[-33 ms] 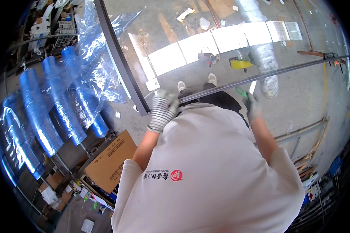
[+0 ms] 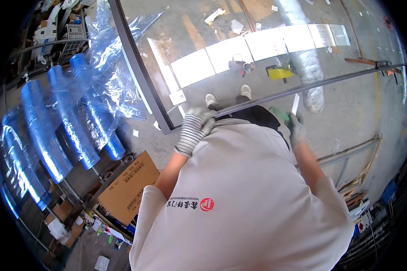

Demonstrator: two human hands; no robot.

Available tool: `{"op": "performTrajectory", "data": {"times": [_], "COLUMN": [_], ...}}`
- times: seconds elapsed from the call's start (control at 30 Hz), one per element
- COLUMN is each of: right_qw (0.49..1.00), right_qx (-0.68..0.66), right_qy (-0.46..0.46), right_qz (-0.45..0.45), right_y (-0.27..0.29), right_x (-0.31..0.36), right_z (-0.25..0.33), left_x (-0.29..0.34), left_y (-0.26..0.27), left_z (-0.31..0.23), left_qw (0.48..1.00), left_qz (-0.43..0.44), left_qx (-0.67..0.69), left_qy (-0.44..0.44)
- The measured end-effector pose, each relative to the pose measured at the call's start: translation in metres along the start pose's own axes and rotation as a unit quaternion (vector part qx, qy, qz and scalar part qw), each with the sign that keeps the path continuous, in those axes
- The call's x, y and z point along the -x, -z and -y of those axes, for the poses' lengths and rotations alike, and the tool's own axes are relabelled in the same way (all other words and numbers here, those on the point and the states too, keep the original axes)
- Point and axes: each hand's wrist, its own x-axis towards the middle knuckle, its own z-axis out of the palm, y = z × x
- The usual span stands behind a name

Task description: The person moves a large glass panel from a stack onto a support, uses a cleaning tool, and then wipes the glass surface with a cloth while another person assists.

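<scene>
Both gloved: left hand half-curled at the dark frame, grip hidden; right hand closed on a blurred green item.

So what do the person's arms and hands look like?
Both hands wear gloves. The left glove is whitish with dark stripes running around it. The right glove looks greyish, but it's too blurry to tell if it has stripes. The shirt's pale, plain short sleeves leave the forearms bare.
</scene>
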Motion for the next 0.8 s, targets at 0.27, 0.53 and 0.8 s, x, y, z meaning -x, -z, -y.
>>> {"op": "performTrajectory", "data": {"times": [0.27,0.53,0.8], "right_qw": [0.825,0.374,0.303], "right_qx": [0.325,0.609,0.523], "right_qy": [0.427,0.604,0.633], "right_qz": [0.175,0.352,0.484], "right_y": [-0.031,-0.139,-0.266], "right_x": [0.07,0.036,0.095], "right_z": [0.087,0.109,0.015], "left_x": [0.05,0.135,0.161], "left_y": [0.035,0.067,0.016], "left_z": [0.01,0.058,0.046], "left_qw": [0.944,0.728,0.688], "left_qz": [-0.109,-0.455,-0.424], "left_qx": [0.252,0.377,0.435], "left_qy": [0.181,0.348,0.397]}}
